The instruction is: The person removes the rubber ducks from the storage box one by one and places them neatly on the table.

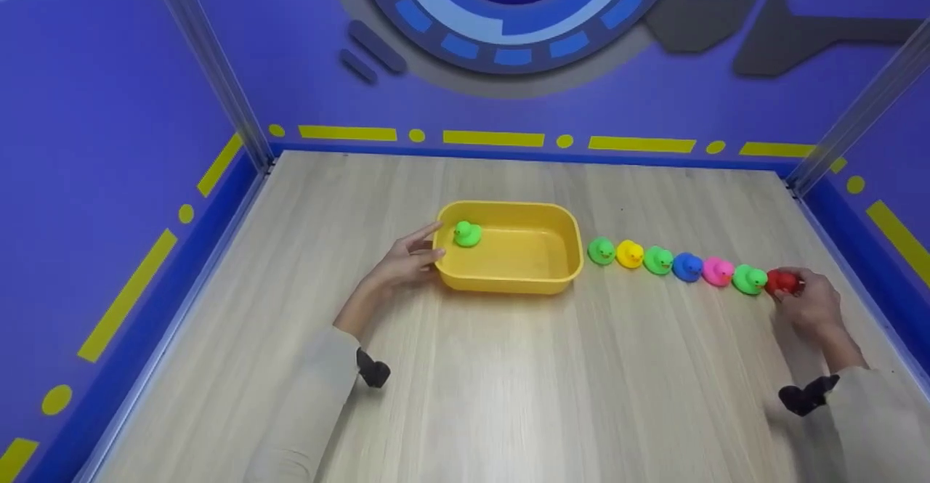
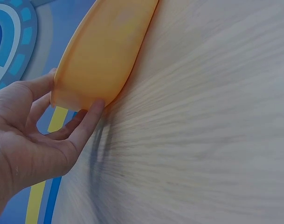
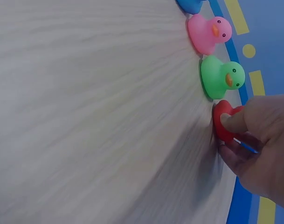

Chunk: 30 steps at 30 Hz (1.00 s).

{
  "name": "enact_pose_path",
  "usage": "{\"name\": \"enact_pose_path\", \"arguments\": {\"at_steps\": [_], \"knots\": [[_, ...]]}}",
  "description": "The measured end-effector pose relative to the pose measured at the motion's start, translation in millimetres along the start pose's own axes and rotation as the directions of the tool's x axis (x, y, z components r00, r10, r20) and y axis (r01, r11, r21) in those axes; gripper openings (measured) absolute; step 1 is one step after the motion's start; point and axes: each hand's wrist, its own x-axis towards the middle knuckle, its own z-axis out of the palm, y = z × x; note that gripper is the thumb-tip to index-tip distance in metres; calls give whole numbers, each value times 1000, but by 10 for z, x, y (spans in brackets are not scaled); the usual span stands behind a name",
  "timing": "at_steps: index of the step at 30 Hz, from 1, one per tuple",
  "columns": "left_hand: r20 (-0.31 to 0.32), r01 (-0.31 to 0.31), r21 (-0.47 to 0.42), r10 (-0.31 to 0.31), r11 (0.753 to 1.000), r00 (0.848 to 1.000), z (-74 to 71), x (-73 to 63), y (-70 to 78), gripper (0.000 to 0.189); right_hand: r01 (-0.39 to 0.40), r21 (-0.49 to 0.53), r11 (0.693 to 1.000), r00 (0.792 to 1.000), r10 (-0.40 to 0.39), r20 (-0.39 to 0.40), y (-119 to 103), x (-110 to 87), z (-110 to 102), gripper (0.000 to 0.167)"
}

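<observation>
My left hand (image 1: 407,261) holds the left end of a yellow plastic tub (image 1: 508,285), digits at its rim and fingertips against the outer wall (image 2: 97,60). Inside the tub, near that end, sits a green toy duck (image 1: 467,234). Far to the right, my right hand (image 1: 812,301) pinches a red toy duck (image 1: 782,281) between thumb and fingers; in the right wrist view the hand covers part of the red duck (image 3: 221,122). This duck is at the right end of a row, beside a green duck (image 1: 749,279).
The row runs leftward through a pink duck (image 1: 718,272), a blue duck (image 1: 687,267), a green duck (image 1: 658,260), a yellow duck (image 1: 630,254) and another green duck (image 1: 601,250) near the tub. Blue-purple panels (image 1: 508,116) wall the wooden table (image 1: 508,381) at back and sides.
</observation>
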Motion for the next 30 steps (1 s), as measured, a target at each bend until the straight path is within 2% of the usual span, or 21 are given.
{"name": "enact_pose_path", "arguments": {"at_steps": [7, 15, 20, 30], "knots": [[-3, 7, -3, -7, 1000, 1000, 19, 8, -3, 65, -7, 9, 1000, 999, 7, 39, 20, -24, -37, 46], [7, 4, 2, -4, 1000, 1000, 17, 30, 23, 67, 48, -11, 999, 999, -48, 23, 55, -36, -47, 46], [9, 3, -3, -3, 1000, 1000, -8, 25, 19, 67, 76, -6, 997, 996, -75, 53, 71, -56, -52, 59], [-10, 26, -3, -26, 1000, 1000, 11, -1, 0, 66, 35, 46, 998, 996, -39, 80, 88, -98, -152, 78]]}}
